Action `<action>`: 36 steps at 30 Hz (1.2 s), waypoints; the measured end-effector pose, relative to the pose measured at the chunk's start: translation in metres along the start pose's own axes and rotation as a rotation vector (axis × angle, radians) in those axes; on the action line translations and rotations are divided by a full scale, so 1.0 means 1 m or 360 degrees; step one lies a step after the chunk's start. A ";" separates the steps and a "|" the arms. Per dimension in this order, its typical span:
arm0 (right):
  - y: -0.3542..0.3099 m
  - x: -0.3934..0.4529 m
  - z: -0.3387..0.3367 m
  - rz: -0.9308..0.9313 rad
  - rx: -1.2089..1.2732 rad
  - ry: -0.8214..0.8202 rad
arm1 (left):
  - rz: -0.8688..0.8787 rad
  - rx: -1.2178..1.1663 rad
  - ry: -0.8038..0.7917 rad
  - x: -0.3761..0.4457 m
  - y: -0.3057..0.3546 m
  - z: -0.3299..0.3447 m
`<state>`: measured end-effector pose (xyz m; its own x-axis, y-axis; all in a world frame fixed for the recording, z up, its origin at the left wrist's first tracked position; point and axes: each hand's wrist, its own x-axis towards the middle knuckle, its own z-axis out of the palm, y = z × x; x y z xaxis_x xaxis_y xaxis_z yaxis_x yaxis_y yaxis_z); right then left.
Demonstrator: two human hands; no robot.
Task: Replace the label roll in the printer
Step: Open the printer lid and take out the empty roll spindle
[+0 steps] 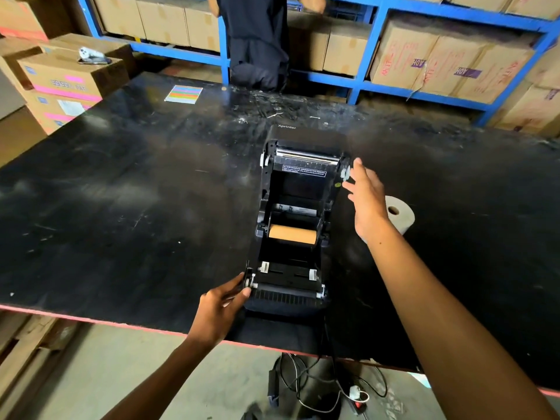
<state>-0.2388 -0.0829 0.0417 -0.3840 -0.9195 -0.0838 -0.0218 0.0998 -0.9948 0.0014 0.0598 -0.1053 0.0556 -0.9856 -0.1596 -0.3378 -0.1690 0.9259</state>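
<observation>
Brown cardboard core [292, 234] lies bare in the open printer [298, 183], still to come out; the fresh white label roll [401, 218] waits on the table [121, 192] just right of it. Left hand [218, 310] grips the printer's front corner; right hand [365, 198] hovers, fingers spread, empty

Label roll [399, 214] lies right of the printer [295, 225] on the table [121, 192].

Light is moderate and falls from overhead, leaving a pale, patchy sheen on the black table [121, 183], brightest at its far edge, and the inside of the printer [297, 189] nearly featureless black. The right hand [365, 195] is smeared by motion blur. The wide lens bows the shelves [454, 13] and softens the corners.
</observation>
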 end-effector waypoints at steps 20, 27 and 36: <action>0.081 0.003 -0.010 -0.0538 -0.1199 -0.0631 | 0.0029 -0.0073 -0.0005 0.053 0.045 -0.009; 0.058 -0.016 -0.064 -0.0286 -0.0833 -0.0751 | 0.0200 -0.0301 -0.0241 0.083 0.105 0.035; 0.105 -0.037 -0.174 0.0203 -0.0130 -0.0068 | 0.0058 -0.0420 -0.0533 0.066 0.132 0.163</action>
<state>-0.3874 0.0279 -0.0498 -0.3486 -0.9126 -0.2136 -0.0507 0.2459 -0.9680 -0.1923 -0.0274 -0.0490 -0.2750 -0.9430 -0.1873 -0.0796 -0.1719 0.9819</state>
